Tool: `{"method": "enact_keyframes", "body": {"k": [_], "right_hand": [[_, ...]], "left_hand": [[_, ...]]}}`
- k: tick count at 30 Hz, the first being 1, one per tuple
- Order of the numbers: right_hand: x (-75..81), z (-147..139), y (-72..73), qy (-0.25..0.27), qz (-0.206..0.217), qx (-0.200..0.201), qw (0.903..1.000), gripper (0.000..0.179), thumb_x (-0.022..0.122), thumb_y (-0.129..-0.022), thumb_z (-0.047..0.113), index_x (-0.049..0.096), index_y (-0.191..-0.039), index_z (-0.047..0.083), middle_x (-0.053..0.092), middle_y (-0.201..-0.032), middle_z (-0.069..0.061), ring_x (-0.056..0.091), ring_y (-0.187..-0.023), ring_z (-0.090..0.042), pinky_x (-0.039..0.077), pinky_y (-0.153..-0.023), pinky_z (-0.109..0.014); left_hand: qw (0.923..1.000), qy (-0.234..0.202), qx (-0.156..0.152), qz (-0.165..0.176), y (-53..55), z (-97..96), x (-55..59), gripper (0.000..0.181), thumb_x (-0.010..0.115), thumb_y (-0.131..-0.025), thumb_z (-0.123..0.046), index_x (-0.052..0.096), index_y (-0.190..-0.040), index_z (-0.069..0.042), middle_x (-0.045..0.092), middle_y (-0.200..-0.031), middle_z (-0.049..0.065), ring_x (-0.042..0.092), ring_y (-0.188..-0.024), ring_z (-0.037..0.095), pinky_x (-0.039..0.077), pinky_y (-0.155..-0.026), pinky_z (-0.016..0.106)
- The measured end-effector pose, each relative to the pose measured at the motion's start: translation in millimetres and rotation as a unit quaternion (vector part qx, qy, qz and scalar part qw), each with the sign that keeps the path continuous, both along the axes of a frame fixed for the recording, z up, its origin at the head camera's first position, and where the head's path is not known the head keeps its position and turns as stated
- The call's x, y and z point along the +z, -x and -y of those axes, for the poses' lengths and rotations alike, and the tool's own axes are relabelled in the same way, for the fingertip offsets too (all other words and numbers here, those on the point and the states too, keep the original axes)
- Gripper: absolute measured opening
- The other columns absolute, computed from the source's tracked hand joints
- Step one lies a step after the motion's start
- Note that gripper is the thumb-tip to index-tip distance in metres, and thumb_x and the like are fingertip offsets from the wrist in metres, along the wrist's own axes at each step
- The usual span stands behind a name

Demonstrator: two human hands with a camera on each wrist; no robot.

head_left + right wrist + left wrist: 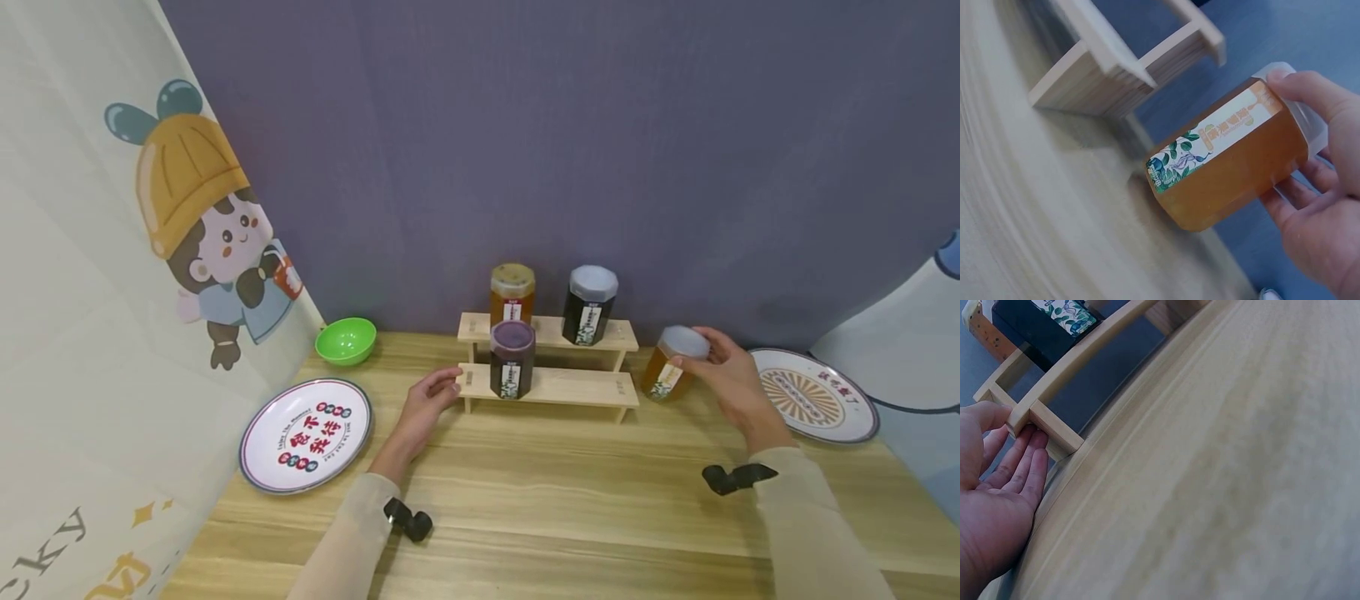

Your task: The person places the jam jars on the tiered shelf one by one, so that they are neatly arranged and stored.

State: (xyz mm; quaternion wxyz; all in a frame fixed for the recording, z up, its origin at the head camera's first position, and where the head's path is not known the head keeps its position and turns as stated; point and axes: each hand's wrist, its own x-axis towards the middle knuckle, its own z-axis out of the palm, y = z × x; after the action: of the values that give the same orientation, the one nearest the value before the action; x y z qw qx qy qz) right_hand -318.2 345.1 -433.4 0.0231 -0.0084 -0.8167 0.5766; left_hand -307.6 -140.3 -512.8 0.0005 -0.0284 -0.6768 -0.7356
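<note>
My right hand [731,379] grips an amber honey jar [663,375] by its whitish lid, just right of a two-tier wooden rack [573,385]. In the right wrist view the label of the honey jar [1216,134] faces the camera; whether its base touches the table I cannot tell. My left hand [427,410] pinches the left end of the rack's lower shelf, thumb above and fingers below, as the left wrist view shows. On that shelf stands a dark jar with a purple lid [512,358]. The upper shelf bears a yellow-lidded amber jar [504,287] and a white-lidded dark jar [587,310].
A green bowl [347,342] sits at the back left, with a white plate [270,442] in front of it. Another patterned plate [847,417] lies to the right, beyond my right hand. Behind the wooden table [570,500] hangs a dark curtain [600,150].
</note>
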Motion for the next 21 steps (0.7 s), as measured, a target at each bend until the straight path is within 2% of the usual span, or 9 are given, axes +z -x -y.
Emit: {"method": "enact_keyframes", "body": {"k": [6,10,16,21], "right_hand": [[19.9,-1.1,-12.0,0.069,-0.033,0.006,0.997,0.071,0.079,-0.092,0.017,0.043,-0.153,0.022,0.05,-0.142,0.013,0.052,-0.112,0.007,0.05,-0.084,-0.004],[31.4,1.6,-19.8,0.106,-0.057,0.011,0.9927,0.069,0.079,-0.09,0.009,0.046,-0.15,0.017,0.054,-0.131,0.019,0.055,-0.11,0.008,0.051,-0.083,-0.004],[46.3,10.2,-28.6,0.126,-0.066,0.015,0.9897,0.068,0.079,-0.09,0.005,0.048,-0.15,0.016,0.054,-0.13,0.019,0.055,-0.113,0.007,0.051,-0.085,-0.004],[55.8,22.6,-35.7,0.111,-0.07,0.033,0.9908,0.068,0.079,-0.09,0.006,0.049,-0.15,0.017,0.056,-0.13,0.019,0.056,-0.112,0.005,0.052,-0.083,-0.005]], "left_hand": [[1.0,0.003,0.003,0.003,-0.1,-0.1,0.0,0.037,0.065,-0.099,-0.006,0.064,-0.136,-0.004,0.063,-0.132,0.013,0.061,-0.112,0.012,0.057,-0.099,0.026],[1.0,0.002,0.003,0.008,0.4,0.4,0.0,0.037,0.065,-0.099,-0.006,0.064,-0.136,-0.004,0.062,-0.133,0.013,0.061,-0.113,0.014,0.056,-0.1,0.027],[0.9999,0.01,0.002,0.01,0.4,0.9,0.5,0.036,0.065,-0.1,-0.007,0.064,-0.136,-0.005,0.062,-0.134,0.013,0.061,-0.115,0.015,0.056,-0.101,0.027],[0.9999,0.004,-0.001,0.011,1.0,1.1,-0.4,0.037,0.064,-0.1,-0.007,0.064,-0.136,-0.004,0.061,-0.134,0.014,0.06,-0.114,0.014,0.056,-0.099,0.026]]}}
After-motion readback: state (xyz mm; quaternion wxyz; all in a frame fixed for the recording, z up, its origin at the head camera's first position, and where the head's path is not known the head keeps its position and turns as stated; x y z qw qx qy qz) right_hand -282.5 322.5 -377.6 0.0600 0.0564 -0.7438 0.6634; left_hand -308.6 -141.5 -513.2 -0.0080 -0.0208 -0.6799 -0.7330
